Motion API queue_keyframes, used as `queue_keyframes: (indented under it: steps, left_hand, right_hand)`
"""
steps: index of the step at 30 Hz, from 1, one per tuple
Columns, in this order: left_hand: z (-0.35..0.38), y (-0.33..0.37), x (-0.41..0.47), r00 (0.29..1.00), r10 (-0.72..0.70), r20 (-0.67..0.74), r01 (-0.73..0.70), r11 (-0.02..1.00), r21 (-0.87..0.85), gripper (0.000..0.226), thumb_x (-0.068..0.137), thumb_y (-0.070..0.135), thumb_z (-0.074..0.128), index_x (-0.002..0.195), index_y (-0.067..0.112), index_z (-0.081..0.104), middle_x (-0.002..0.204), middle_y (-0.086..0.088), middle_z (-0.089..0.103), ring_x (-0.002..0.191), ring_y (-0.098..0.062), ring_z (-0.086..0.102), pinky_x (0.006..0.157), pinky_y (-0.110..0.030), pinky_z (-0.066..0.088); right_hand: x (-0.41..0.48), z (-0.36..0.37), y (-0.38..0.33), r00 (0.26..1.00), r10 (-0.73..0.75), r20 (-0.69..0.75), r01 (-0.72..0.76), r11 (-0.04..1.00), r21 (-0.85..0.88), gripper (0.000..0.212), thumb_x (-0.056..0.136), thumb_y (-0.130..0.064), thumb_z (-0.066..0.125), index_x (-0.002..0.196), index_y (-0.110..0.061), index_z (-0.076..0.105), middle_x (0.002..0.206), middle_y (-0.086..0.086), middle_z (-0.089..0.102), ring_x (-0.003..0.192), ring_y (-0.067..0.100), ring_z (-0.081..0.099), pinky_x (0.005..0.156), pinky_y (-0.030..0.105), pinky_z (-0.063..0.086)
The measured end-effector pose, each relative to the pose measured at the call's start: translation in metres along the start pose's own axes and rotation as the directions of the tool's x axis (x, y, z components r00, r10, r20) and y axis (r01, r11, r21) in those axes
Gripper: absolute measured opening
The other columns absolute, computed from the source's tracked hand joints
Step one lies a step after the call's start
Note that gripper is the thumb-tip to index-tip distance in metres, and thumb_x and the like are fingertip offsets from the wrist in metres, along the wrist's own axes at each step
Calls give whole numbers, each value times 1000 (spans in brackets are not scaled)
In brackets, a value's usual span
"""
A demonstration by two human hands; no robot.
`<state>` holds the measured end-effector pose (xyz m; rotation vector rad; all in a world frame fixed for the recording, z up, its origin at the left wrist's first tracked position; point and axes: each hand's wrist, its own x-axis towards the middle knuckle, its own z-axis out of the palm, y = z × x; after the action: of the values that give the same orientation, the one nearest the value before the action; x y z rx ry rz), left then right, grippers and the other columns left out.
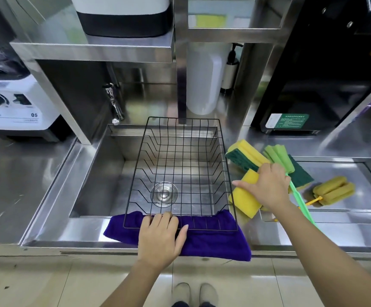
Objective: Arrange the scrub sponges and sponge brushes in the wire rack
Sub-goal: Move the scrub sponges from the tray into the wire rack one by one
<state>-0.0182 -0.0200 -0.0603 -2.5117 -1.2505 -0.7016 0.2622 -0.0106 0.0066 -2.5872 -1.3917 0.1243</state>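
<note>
From the head camera, the black wire rack [180, 173] sits across the steel sink [96, 173], its long axis running from the person toward the back wall, its near end resting on a purple cloth [213, 240] draped over the sink's front lip. Nothing lies inside the rack; the drain shows through its bottom grid.

Right of the rack, on the counter, the cleaning things lie in a loose heap. A yellow scrub sponge [245, 197] is nearest the rack's right edge, tilted, its long side slanting toward the rack's near right corner. Behind it another scrub sponge [244, 157], yellow on green, lies angled toward the far left. A green sponge brush [279, 157] points its head away from the person, its thin green handle running back toward the near right. Further right of the rack a yellow sponge brush [332, 191] lies crosswise, well apart from the rack.

The left hand [160, 235] lies palm down on the rack's near rim and the cloth, fingers loosely curled over the wire. The right hand [266, 187], arm reaching forward from the right, is palm down over the nearest yellow sponge, thumb stretched toward the rack, fingers closing on it.
</note>
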Motion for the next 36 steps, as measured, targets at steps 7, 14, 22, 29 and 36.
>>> queue_keyframes:
  steps: [7,14,22,29,36]
  left_hand:
    - [0,0,1,1000,10,-19,-10,1000,2,39,89,36,43,67,9,61,74,-6,64,59,-27,54,61,-37,29]
    - [2,-1,0,999,18,-26,-18,1000,3,39,90,36,43,66,9,60,74,-6,65,58,-27,54,61,-37,29]
    - [1,0,0,1000,7,-29,-7,1000,-9,40,91,36,43,66,10,59,70,-5,62,57,-25,51,60,-36,29]
    - [1,0,-2,1000,-16,2,16,1000,-5,41,92,38,42,67,11,59,71,-4,61,58,-24,51,57,-36,35]
    - [0,1,-1,1000,-18,-20,18,1000,-15,40,92,38,44,66,11,59,70,-4,61,59,-24,50,58,-36,33]
  right_hand:
    - [11,-22,4,949,-38,312,-30,977,210,78,53,-68,70,96,-12,37,83,5,56,69,21,53,59,38,42]
    - [31,-62,-16,995,-44,84,11,931,364,76,60,-68,66,108,-12,46,104,8,52,89,26,50,69,38,43]
    - [14,-54,-70,966,-245,78,155,797,584,65,70,-46,72,117,-18,37,114,3,41,114,30,40,97,49,37]
    - [-7,-5,-102,877,-389,281,149,777,612,53,65,-31,79,106,-25,47,133,8,19,117,24,31,100,31,32]
    - [-15,32,-115,860,-264,437,-114,736,668,46,71,-27,71,107,-24,42,115,1,25,95,15,38,80,31,43]
